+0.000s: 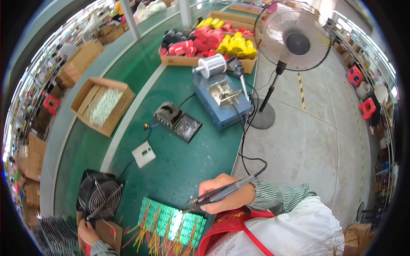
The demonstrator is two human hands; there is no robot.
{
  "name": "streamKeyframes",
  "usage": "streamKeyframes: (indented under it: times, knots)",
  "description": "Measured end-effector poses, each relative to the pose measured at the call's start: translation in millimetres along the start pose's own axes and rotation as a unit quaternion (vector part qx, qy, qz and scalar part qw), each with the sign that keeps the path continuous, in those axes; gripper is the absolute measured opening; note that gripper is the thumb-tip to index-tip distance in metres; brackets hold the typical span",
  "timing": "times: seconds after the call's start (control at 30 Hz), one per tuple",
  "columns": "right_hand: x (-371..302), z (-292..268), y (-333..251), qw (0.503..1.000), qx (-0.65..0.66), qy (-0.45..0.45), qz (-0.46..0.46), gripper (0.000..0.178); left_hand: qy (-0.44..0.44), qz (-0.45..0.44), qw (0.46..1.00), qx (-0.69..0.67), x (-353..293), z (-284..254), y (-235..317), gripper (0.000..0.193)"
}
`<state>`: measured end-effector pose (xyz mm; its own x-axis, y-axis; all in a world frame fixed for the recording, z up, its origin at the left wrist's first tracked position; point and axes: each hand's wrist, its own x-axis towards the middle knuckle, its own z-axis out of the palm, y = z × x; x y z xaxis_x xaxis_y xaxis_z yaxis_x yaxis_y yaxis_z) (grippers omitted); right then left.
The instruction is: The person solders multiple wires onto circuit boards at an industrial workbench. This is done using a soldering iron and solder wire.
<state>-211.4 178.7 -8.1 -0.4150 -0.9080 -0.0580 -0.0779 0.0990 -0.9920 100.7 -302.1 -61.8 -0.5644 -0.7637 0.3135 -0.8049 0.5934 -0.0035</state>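
In my right hand [228, 197] is a grey-handled soldering iron [226, 192] with a thin metal guide along it, its tip over the upper edge of a green circuit board panel [171, 224]. Red and yellow wires [147, 237] stick out of the panel toward the near edge, and a bright glare covers its middle. On the left, my left hand [89, 234] has its fingers closed at the lower corner of a black fan [100, 196] with a round wire guard. The fingertips are partly hidden there.
A blue solder feeder [222, 104] carries a wire spool [212, 65]. Nearby are an iron stand [177, 120], a white switch plate [144, 154] and a box of pale parts [81, 106]. Wire bundles fill a far box [183, 61]. A pedestal fan [294, 40] stands right; the iron's cable [256, 160] loops near it.
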Motion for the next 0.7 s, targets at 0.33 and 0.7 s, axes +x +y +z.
streamKeyframes:
  times: [0.33,0.7]
  knots:
    - [-17,-11,7,0.999,-0.037,0.023,-0.020,0.016,0.036,0.194,0.959,-0.201,-122,-115,208,0.009]
    - [-35,-10,8,0.999,-0.028,0.019,-0.018,0.014,-0.220,0.181,0.888,-0.360,-188,-90,298,0.007]
